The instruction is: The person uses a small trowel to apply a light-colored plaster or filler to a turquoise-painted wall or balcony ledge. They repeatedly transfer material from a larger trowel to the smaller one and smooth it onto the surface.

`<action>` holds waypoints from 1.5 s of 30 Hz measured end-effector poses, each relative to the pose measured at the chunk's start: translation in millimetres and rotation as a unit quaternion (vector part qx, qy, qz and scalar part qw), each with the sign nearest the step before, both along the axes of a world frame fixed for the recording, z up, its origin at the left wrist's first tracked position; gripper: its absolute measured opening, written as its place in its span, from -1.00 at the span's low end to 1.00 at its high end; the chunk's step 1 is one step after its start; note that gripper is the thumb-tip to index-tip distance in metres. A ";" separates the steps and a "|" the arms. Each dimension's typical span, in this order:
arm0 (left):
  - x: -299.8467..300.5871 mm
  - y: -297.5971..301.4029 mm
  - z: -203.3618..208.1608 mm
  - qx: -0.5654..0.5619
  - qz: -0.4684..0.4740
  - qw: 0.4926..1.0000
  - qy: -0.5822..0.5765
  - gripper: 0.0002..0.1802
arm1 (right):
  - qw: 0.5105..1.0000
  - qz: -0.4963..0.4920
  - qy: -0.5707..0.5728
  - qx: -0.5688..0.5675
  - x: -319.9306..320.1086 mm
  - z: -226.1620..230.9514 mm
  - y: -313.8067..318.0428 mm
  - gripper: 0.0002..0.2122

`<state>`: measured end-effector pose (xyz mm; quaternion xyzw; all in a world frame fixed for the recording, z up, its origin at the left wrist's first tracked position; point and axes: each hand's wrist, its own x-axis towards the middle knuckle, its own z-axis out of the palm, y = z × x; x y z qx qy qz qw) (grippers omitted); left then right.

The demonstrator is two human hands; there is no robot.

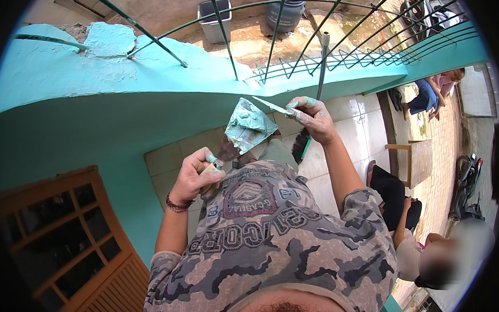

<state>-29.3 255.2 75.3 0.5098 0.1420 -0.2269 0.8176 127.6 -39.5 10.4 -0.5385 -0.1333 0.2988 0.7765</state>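
Camouflage shirt [279,250] in foreground; left hand [196,173] clenched on wide trowel [245,128] bearing turquoise paste; right hand [311,117] pinching narrow putty knife [273,106] above it.

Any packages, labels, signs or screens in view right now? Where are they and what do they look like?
No packages, signs or screens show.
Printed patch and lettering: on the camouflage shirt front, a dark red shield shape with pale block letters around it.
Grey bin: beyond the railing, square, no label readable.
Dark blue barrel: beside that bin, round, no label visible.
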 end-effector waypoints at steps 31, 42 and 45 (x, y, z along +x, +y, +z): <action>-25.7 8.9 17.9 0.097 0.119 0.988 -0.033 -0.71 | 0.989 -0.015 0.121 -0.079 -23.2 57.1 -27.5 -0.75; -32.1 -2.7 9.0 0.185 0.111 0.976 -0.022 -0.71 | 0.973 0.018 0.123 -0.197 -57.2 84.2 -37.4 -0.75; -30.8 -8.5 9.9 0.167 0.115 0.979 -0.001 -0.70 | 0.974 0.013 0.129 -0.185 -54.8 77.4 -42.7 -0.75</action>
